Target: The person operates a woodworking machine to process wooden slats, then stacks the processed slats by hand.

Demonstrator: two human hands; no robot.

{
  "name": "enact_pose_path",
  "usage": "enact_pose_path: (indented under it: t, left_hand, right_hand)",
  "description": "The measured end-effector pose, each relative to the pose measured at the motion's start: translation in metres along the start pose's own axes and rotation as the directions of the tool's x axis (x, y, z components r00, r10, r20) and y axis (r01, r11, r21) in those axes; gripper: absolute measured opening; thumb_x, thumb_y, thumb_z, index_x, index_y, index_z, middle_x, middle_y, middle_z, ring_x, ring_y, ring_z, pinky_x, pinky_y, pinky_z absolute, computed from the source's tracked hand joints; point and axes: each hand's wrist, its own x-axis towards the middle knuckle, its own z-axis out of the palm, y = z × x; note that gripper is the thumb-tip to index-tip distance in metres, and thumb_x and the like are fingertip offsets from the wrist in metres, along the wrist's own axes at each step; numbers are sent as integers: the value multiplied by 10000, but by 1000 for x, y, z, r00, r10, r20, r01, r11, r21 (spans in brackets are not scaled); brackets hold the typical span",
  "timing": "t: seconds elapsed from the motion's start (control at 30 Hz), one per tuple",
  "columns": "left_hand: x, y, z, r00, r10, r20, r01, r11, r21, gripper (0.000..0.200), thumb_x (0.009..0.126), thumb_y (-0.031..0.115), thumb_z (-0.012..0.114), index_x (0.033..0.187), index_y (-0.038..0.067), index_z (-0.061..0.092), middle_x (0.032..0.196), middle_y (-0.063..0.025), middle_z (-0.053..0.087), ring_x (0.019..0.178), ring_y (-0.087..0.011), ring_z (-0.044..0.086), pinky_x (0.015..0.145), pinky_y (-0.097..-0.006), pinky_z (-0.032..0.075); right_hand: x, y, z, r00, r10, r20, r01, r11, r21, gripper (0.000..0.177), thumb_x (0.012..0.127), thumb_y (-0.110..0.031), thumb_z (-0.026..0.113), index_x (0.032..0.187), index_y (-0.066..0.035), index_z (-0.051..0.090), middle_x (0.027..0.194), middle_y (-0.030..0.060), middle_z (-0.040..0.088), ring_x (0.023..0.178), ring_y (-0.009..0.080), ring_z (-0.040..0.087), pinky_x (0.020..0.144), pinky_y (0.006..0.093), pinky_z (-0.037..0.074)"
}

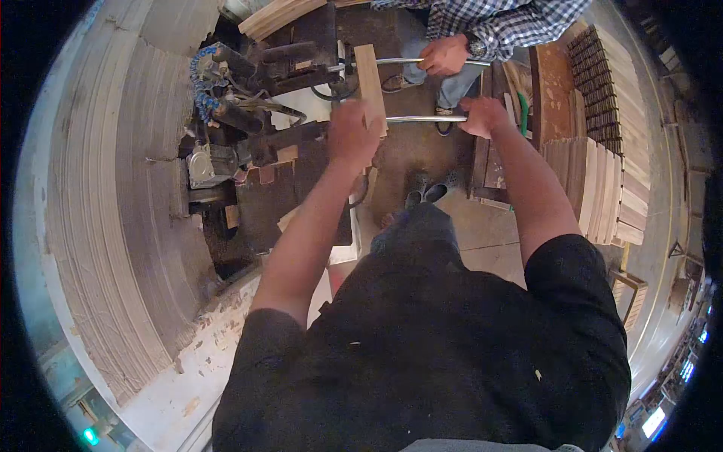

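Observation:
A pale wooden board point(369, 79) stands at the near side of a dark machine point(290, 71). My left hand point(352, 137), a little blurred, is closed at the board's lower left edge; its fingertips are partly hidden. From the board a shiny metal rod point(425, 118) runs to the right. My right hand point(486, 117) is wrapped round that rod's right end. Beyond it lies a second metal rod point(399, 60), with a co-worker's hand point(444, 54) closed on it.
Stacked wooden pieces point(595, 181) stand on the right, beside a brown wooden cart point(553, 83). Layered cardboard sheets point(128, 203) rise at the left. Blue coiled hose point(202, 79) hangs on the machine. The co-worker in a checked sleeve point(520, 26) stands across from me.

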Motion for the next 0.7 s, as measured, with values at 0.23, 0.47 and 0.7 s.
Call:
enact_pose_path:
  t: [0.23, 0.47, 0.7]
  left_hand:
    - [39, 23, 19, 831, -505, 234, 510, 859, 43, 599, 827, 271, 704, 1314, -23, 518, 1114, -266, 661, 1042, -448, 650, 876, -526, 526]
    - [18, 10, -4, 858, -513, 41, 514, 854, -80, 647, 812, 285, 705, 1337, -17, 480, 1114, -259, 673, 1001, -402, 685, 865, -455, 548]
    - [-100, -24, -45, 845, -531, 66, 504, 749, -430, 307, 816, 169, 742, 1089, 47, 674, 1035, -177, 716, 953, -320, 702, 820, -379, 548]
  right_hand:
    - [3, 5, 6, 1000, 6, 8, -6, 1000, 6, 538, 736, -453, 704, 1133, -93, 649, 1052, 207, 711, 1020, 390, 677, 911, 485, 540]
    - [4, 6, 8, 1000, 3, -7, -3, 1000, -12, 538, 750, -461, 707, 1139, -94, 651, 1079, 189, 709, 1033, 373, 673, 910, 475, 540]
    - [4, 9, 12, 997, -52, -57, 54, 998, 27, 506, 774, -452, 692, 1130, -96, 641, 1067, 190, 708, 1024, 374, 672, 905, 471, 539]
